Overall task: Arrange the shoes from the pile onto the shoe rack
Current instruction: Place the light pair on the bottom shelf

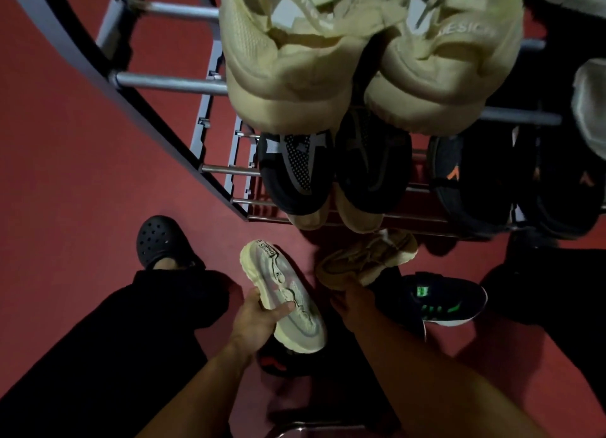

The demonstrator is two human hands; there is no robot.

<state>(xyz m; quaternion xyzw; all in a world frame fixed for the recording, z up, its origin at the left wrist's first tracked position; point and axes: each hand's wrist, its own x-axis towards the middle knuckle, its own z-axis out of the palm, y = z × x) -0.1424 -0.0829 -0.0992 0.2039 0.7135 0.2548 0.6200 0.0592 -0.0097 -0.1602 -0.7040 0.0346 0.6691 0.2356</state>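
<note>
My left hand (259, 319) grips a pale cream-and-grey sneaker (285, 293) by its side, thumb across the laces, above the floor. My right hand (351, 303) holds a tan sneaker (367, 257) by its heel, blurred, just below the rack's lowest tier. The metal shoe rack (170, 83) rises ahead. A cream pair (360, 60) sits on its top tier, a grey-black pair (331, 172) and a black pair with orange marks (511, 178) below, and tan toes (357, 217) show under those. On the floor lie a navy sneaker with green stripes (439, 303) and a dark shoe with red (278, 362).
The floor (65, 142) is red. My left foot in a black perforated clog (160, 240) stands left of the shoes, with my dark trouser leg below it. A pale shoe (590, 109) shows at the right edge. A dark shape fills the lower right.
</note>
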